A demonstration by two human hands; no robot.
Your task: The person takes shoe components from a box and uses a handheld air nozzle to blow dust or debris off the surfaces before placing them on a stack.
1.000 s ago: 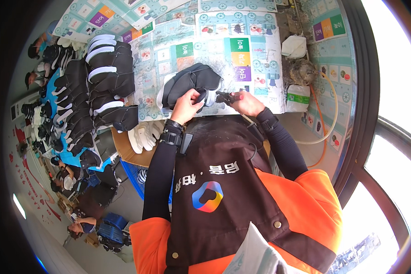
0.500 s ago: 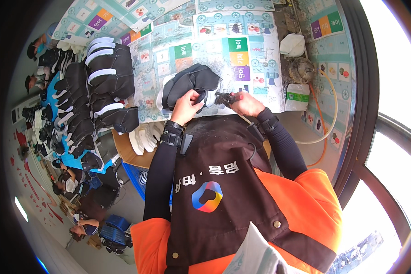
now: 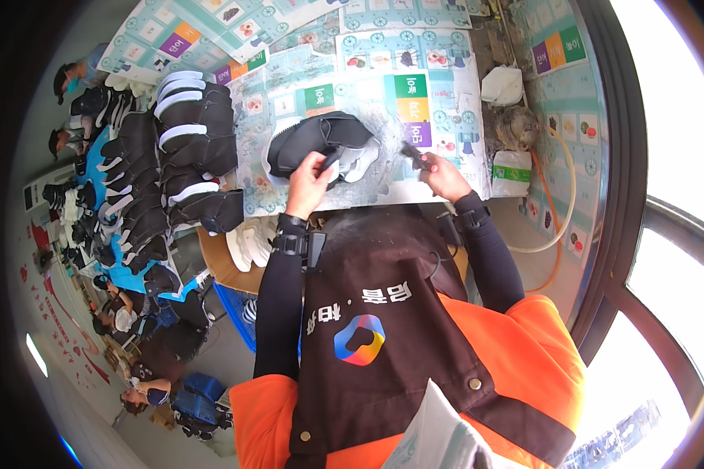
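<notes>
I have the left hand [image 3: 308, 186] at the near side of a black shoe [image 3: 321, 139], thumb and fingers pinched narrow on a dark flap of it. The shoe lies left of the middle of the bench [image 3: 387, 125], close to the front edge, with a pale grey part [image 3: 358, 166] showing at its right side. My right hand [image 3: 444, 177] is closed around a dark tool [image 3: 414, 155]; its tip points up and left, apart from the shoe. The tool is blurred, so I cannot tell its kind, nor whether it touches the bench.

Printed sheets [image 3: 375, 55] cover the bench. Along its right edge I see 3 things: a white cup-shaped piece [image 3: 502, 86], a grey rounded object [image 3: 518, 129] and a white packet with a green band [image 3: 511, 173]. Beyond the left edge stand rows of black shoes [image 3: 199, 152] with white strips. Below the front left corner, a cardboard box [image 3: 219, 258] holds white pieces [image 3: 250, 242].
</notes>
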